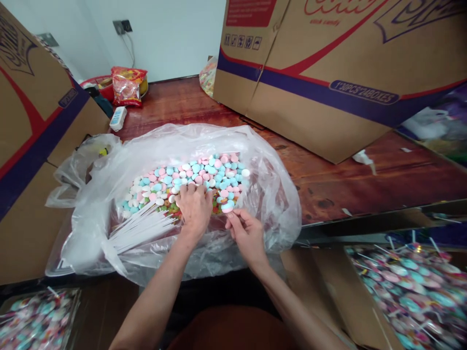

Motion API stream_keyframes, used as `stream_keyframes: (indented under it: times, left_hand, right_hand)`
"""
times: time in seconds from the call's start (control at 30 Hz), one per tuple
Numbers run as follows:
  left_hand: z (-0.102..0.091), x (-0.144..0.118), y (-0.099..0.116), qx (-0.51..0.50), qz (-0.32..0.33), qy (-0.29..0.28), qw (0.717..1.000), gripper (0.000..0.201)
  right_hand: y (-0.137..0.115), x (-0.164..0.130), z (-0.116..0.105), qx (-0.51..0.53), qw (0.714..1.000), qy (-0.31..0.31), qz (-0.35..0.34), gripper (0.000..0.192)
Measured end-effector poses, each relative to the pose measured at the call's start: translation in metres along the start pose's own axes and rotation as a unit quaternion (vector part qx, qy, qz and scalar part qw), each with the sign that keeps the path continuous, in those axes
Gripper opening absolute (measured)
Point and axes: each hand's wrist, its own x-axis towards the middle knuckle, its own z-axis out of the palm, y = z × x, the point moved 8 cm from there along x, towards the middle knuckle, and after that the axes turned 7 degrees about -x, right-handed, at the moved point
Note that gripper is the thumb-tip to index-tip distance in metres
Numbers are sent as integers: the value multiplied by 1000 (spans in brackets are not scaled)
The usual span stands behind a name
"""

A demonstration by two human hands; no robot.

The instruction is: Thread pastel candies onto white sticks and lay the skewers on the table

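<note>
From the head view, the left hand (195, 206) lies palm-down, fingers spread over the pastel lollipops (193, 180) inside the clear plastic bag (270, 194) on the wooden table (365, 180). The right hand (246, 233) pinches one lollipop at the pile's near edge, beside the white sticks (140, 228).

- The lollipops (199, 177) are coloured pastel pink, light blue and white; their sticks (140, 226) are white.
- The bag (270, 194) is made of clear, colourless plastic.
- The table (365, 177) is finished in reddish-brown wood grain with dark knots.
- The box (328, 73) is printed in tan with a navy band and red lines.
- The packet (127, 86) is patterned in red and yellow.
- The wall (175, 34) is painted white.
</note>
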Motion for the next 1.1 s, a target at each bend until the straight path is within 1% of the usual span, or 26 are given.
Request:
stream_keyframes:
  times: [0.1, 0.23, 0.33, 0.43, 0.5, 0.6, 0.7, 0.77, 0.87, 0.97, 1.03, 1.1]
  left_hand:
    - [3, -3, 1, 16, 2, 23, 1000, 10]
    - [3, -10, -7, -18, -16, 16, 1000, 2]
    - [-4, -12, -16, -71, -30, 21, 997, 7]
    - [-10, -5, -27, -124, -38, 29, 991, 12]
    - [-9, 6, -29, -150, -14, 6, 989, 23]
    - [0, 24, -24, -170, 65, -66, 981, 38]
    - [12, 34, -17, -135, 143, -130, 972, 45]
    - [17, 36, -13, -98, 175, -153, 968, 46]
    - [20, 35, -10, -74, 194, -166, 964, 45]
    - [18, 31, -6, -55, 208, -166, 962, 42]
    - [19, 28, -3, -35, 214, -184, 959, 40]
    - [20, 25, -1, -25, 207, -205, 956, 36]
  right_hand:
    - [1, -3, 4, -8, 1000, -5, -9, 29]
    - [2, -3, 7, -9, 1000, -11, -10, 28]
    - [4, -2, 6, -10, 1000, -11, -11, 27]
    - [6, -3, 6, -20, 1000, -10, -18, 27]
    - [6, -4, 7, -27, 999, -10, -22, 27]
    - [5, -6, 8, -36, 999, -10, -22, 29]
    - [4, -6, 7, -40, 999, -6, -23, 29]
    - [2, -6, 7, -43, 999, -5, -27, 28]
    - [2, -6, 6, -43, 999, -1, -29, 28]
    - [3, -6, 6, -38, 999, 5, -28, 27]
    - [3, -6, 7, -33, 999, 5, -29, 24]
    - [4, -5, 8, -25, 999, 4, -29, 22]
